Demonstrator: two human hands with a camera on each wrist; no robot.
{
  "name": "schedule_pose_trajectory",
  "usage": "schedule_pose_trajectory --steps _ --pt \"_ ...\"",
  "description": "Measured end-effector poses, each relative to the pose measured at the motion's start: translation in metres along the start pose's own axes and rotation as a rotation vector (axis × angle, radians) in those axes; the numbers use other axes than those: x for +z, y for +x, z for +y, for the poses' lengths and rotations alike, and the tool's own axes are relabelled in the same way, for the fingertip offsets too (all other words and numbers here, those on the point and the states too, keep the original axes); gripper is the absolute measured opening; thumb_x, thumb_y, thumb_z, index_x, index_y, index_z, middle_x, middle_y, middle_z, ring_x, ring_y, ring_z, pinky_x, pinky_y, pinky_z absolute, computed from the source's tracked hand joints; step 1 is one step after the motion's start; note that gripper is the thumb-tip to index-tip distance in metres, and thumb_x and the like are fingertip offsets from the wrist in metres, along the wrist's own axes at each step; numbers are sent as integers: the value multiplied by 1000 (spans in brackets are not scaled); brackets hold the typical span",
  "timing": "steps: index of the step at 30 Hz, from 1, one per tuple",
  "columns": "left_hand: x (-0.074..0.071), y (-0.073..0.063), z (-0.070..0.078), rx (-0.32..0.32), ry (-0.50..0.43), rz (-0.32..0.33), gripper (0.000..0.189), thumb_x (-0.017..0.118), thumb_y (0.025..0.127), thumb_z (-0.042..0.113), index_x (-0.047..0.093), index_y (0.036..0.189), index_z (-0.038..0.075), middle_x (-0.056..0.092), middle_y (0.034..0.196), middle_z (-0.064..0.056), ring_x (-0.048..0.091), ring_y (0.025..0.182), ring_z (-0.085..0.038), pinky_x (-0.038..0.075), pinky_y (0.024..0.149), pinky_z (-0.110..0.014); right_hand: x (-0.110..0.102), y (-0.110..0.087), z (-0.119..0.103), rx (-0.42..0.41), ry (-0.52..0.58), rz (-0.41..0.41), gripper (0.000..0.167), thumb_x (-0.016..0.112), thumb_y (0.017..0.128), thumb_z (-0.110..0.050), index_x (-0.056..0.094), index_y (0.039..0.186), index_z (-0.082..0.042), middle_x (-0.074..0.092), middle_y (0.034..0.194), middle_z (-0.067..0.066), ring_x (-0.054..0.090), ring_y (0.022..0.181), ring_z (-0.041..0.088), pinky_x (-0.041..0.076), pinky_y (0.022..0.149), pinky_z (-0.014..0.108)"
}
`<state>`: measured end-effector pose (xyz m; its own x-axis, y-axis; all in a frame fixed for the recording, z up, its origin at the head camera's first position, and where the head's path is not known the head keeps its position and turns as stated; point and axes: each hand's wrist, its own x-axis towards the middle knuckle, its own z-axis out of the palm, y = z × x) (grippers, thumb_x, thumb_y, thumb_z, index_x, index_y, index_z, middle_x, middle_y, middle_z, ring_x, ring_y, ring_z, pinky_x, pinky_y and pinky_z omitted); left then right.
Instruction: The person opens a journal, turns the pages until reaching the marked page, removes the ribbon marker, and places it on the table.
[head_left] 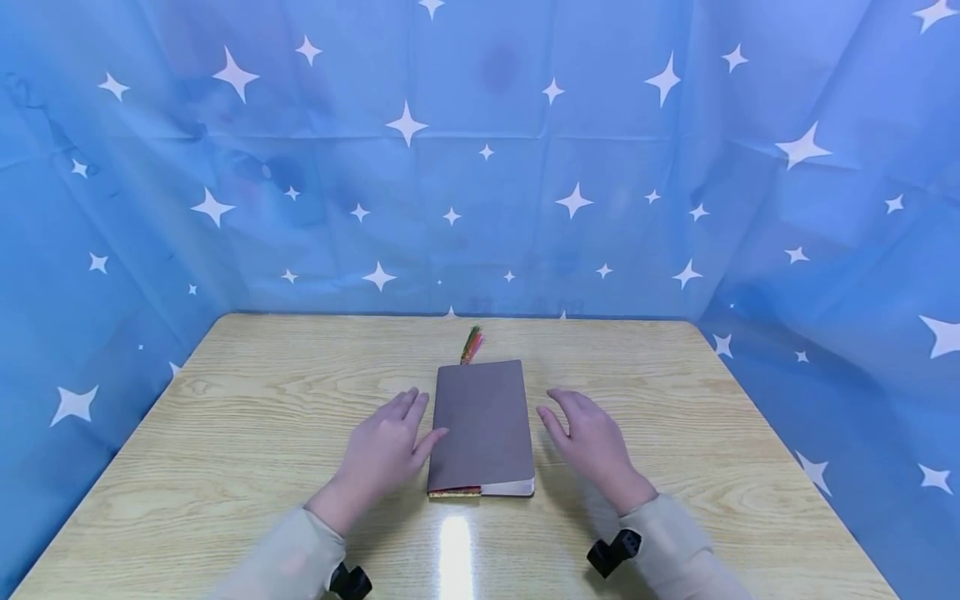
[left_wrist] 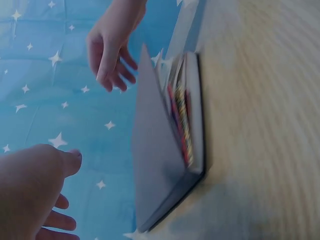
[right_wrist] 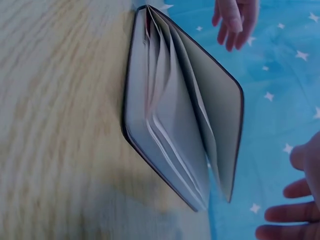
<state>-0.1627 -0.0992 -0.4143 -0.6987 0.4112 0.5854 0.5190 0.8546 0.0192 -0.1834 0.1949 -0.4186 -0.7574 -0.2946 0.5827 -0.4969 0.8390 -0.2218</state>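
on wooden tabletop (head_left: 255,417) (starry backdrop (head_left: 480,183)), notebook (head_left: 483,429)

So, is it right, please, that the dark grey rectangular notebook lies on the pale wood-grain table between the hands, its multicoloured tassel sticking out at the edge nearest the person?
Not quite: the head view shows the multicoloured tassel sticking out at the far edge instead. The notebook does lie on the table between the left hand and right hand.
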Motion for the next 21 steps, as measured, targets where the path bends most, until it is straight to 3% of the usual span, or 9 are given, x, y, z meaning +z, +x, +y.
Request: schedule_pose_trajectory --steps 6,21 --pt "12 -2 16 55 -27 1 55 65 83 46 65 113 -1 64 112 -20 62 101 -32 52 80 -40 8 -2 -4 24 -2 -60 34 64 88 -28 64 111 -2 65 107 14 62 99 31 51 79 45" --pt "25 -9 47 120 -14 -197 71 47 87 62 64 116 0 62 116 -18 61 104 -30 52 82 -37 18 -10 -12 81 -25 -225 47 52 93 -43 63 115 -3 62 114 16 59 102 33 48 85 45"
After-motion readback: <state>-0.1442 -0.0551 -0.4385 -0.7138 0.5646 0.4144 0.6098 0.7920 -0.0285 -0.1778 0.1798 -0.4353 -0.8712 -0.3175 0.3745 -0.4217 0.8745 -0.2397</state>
